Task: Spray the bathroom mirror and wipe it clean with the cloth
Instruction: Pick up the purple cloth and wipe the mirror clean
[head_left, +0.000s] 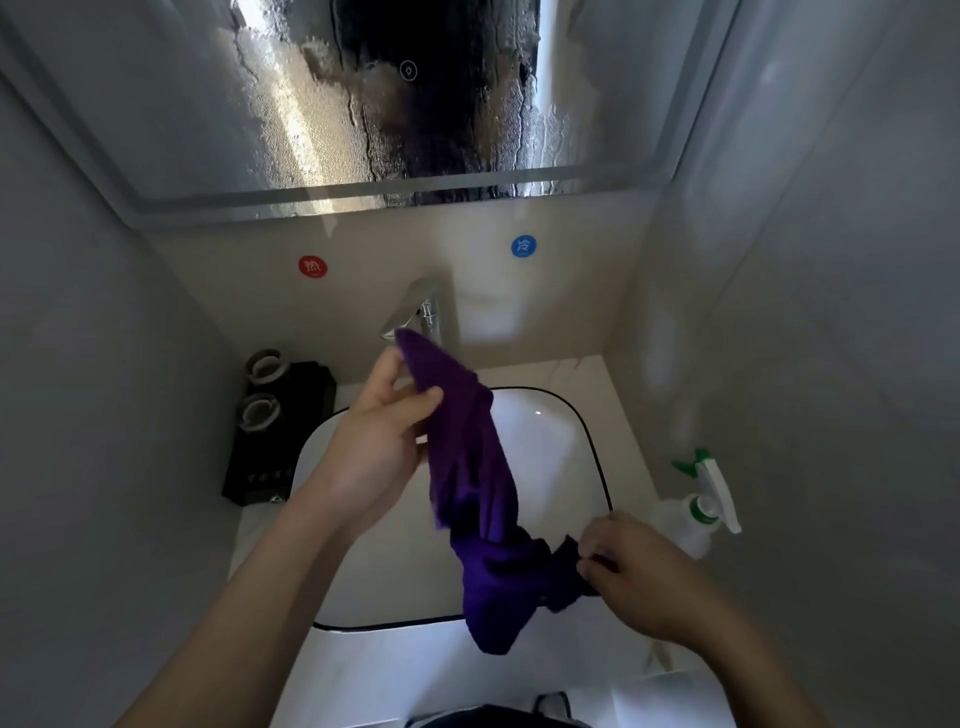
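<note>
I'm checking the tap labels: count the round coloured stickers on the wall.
2. The round red sticker sits on the wall left of the chrome faucet; the round blue sticker sits to its right. None appears hidden.

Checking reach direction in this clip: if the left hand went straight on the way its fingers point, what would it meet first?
Probably the faucet: the left hand, gripping the purple cloth, points toward it. Depth is unclear.

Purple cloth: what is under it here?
Under the purple cloth, held by the left hand and right hand, lies the white sink. Its drain is covered, so unseen.
</note>
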